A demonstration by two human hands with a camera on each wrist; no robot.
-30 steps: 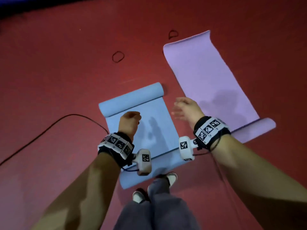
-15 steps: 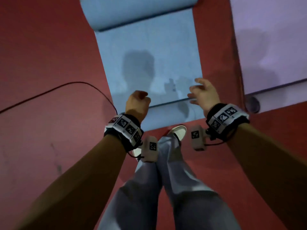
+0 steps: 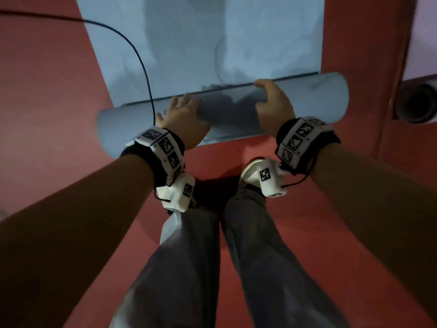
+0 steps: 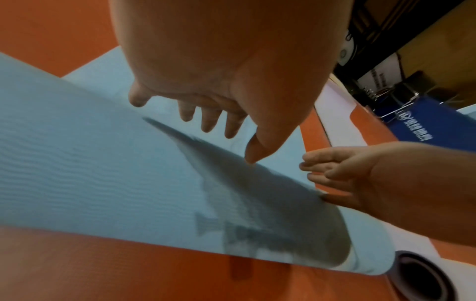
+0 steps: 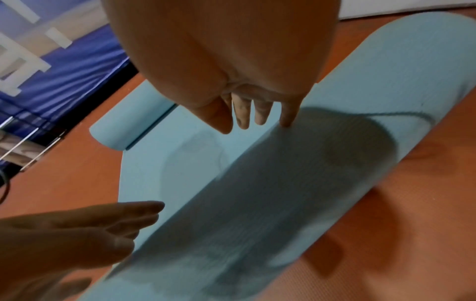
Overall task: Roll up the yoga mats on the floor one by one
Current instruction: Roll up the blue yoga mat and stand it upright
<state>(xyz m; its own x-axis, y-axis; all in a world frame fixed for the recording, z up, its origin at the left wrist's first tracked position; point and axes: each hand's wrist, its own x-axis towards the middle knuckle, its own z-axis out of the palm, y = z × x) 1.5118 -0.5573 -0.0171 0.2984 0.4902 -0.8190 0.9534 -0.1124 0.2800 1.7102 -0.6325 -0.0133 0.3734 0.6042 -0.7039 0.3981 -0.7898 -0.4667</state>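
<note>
The light blue yoga mat (image 3: 201, 43) lies on the red floor, and its near end is wound into a thick roll (image 3: 319, 98). Both hands lie on top of that roll. My left hand (image 3: 182, 114) rests on the left half with its fingers spread and straight (image 4: 211, 120). On the right half, my right hand (image 3: 272, 102) has straight fingers reaching the roll's far edge (image 5: 260, 114). The mat's far end is a second, smaller roll (image 5: 134, 122). A purple mat (image 3: 423, 31) lies to the right.
A black cable (image 3: 142, 58) runs across the blue mat down to my left wrist. The purple mat's rolled end (image 3: 416, 102) sits close beside the blue roll's right end. My legs and a white shoe (image 3: 250, 171) stand just behind the roll. Blue padding (image 5: 64, 67) borders the floor.
The view has dropped much closer to the blue mat. Both hands went from hovering at its near curled end to lying flat on the roll; the left hand uncurled.
</note>
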